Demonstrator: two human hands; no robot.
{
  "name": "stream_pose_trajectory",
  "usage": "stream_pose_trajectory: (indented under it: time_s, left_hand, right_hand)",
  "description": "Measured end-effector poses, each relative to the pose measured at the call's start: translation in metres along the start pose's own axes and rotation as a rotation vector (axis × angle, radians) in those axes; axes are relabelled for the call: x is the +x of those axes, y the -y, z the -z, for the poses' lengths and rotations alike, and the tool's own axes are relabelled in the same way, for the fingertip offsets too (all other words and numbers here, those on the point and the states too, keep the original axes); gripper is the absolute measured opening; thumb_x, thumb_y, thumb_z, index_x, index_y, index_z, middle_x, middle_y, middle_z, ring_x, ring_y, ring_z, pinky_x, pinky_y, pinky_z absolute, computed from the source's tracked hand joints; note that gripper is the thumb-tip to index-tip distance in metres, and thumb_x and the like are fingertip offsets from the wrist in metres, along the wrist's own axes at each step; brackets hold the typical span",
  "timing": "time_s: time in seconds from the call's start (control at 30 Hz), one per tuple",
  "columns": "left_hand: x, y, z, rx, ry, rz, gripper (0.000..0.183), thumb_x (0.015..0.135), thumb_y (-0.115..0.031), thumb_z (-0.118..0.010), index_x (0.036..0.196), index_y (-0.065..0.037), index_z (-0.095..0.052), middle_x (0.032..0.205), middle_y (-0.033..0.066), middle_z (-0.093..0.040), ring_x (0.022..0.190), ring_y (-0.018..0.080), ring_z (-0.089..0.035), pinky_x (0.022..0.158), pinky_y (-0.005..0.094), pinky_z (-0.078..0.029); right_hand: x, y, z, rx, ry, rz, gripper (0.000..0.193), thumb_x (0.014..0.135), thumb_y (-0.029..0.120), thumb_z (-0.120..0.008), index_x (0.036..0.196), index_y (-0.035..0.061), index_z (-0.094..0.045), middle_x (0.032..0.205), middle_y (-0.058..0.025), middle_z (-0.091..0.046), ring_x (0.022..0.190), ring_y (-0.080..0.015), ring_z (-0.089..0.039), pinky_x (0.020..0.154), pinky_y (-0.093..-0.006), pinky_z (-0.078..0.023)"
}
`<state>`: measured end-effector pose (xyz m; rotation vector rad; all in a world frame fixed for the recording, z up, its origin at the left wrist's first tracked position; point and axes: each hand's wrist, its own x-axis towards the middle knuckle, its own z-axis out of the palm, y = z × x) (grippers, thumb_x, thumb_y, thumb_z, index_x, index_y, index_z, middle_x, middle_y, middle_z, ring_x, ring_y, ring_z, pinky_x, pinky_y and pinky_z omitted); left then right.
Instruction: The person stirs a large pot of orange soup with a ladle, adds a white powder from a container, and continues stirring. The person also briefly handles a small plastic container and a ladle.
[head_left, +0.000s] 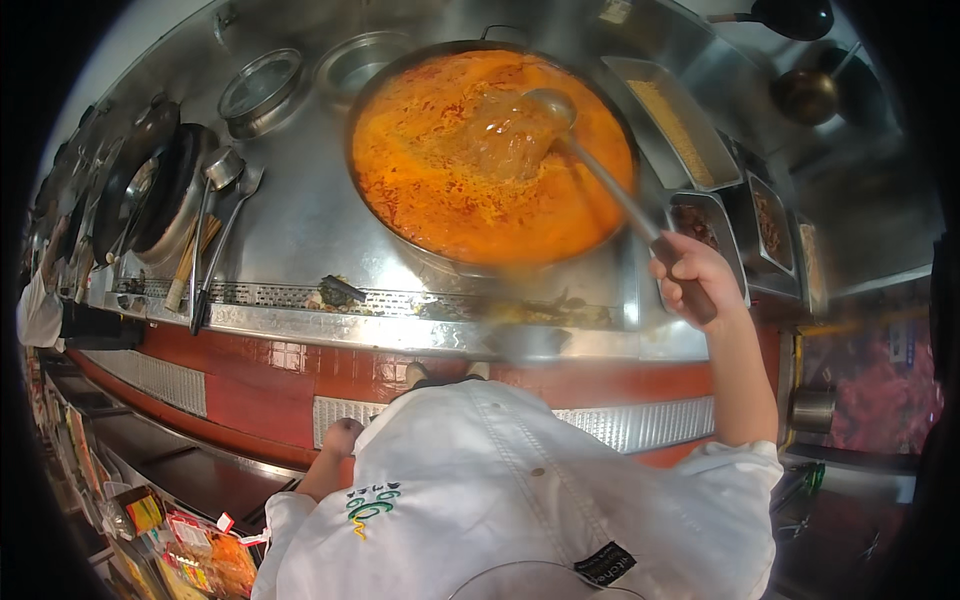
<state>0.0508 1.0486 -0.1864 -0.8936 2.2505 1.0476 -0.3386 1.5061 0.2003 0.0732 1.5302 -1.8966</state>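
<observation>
A large round pan (352, 150) stands on the steel cooktop, filled with orange-red oily broth (430, 195). My right hand (697, 277) is closed around the dark grip of a long-handled ladle (610, 188), to the right of the pan. The ladle's round metal bowl dips into the broth at the far side of the middle. Around it the surface is browner and stirred up. Down beside my left hip, over the floor, hangs my left hand (343, 436). It touches no tool that I can see, and its fingers are hard to make out.
Left of the pan lie a long-handled dipper (222, 168) and a large fork (240, 197), near several stacked woks (160, 185). Two metal pots (262, 92) stand behind. On the right are steel trays of ingredients (668, 120). A steel ledge (420, 330) runs along the front.
</observation>
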Motion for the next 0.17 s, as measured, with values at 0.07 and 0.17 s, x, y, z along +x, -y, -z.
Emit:
stream_pose_trajectory:
  time_s: [0.07, 0.17]
  left_hand:
    - [-0.01, -0.004, 0.002, -0.007, 0.092, 0.022, 0.034, 0.084, -0.032, -0.06, 0.101, -0.005, -0.071, 0.094, 0.0175, -0.071, 0.089, 0.0318, -0.068, 0.078, 0.038, -0.053]
    - [-0.048, 0.019, 0.0, -0.03, 0.193, 0.07, 0.037, 0.083, -0.034, -0.061, 0.106, -0.007, -0.07, 0.102, 0.0192, -0.07, 0.092, 0.0325, -0.068, 0.082, 0.0381, -0.052]
  right_hand:
    - [-0.007, -0.003, 0.003, -0.163, -0.08, 0.056, 0.053, 0.074, 0.0, -0.054, 0.125, -0.0087, -0.046, 0.083, -0.0087, -0.058, 0.054, -0.0121, -0.055, 0.048, -0.0242, -0.046]
    - [-0.013, -0.011, 0.008, -0.405, -0.146, 0.144, 0.068, 0.072, -0.002, -0.058, 0.138, -0.0069, -0.041, 0.083, -0.0064, -0.059, 0.059, -0.0114, -0.055, 0.056, -0.0251, -0.048]
